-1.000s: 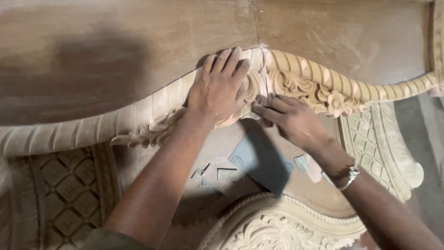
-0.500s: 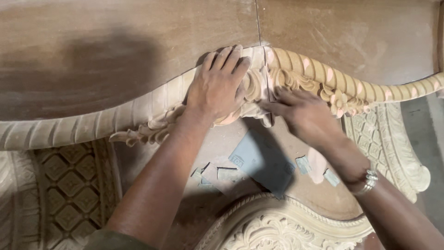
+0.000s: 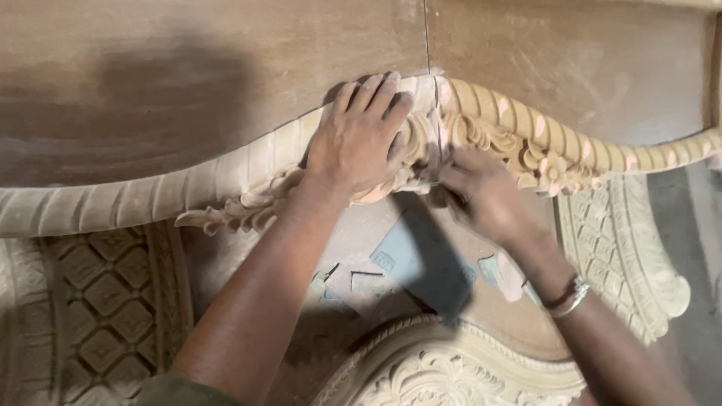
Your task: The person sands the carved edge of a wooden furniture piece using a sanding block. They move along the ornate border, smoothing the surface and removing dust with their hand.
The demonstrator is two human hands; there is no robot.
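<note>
Left hand point(image 3: 361, 139) lies flat, fingers spread, on the carved moulding point(image 3: 226, 177). Right hand point(image 3: 481, 192), blurred, seems curled against the carving; its grip I cannot tell.

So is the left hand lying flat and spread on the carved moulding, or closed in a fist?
Spread flat: the left hand lies palm down, fingers extended, over the carved moulding.

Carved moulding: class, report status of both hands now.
Left hand flat on carved moulding. Right hand blurred at floral carving; grip unclear. Sandpaper scraps below, nothing obstructing.
</note>
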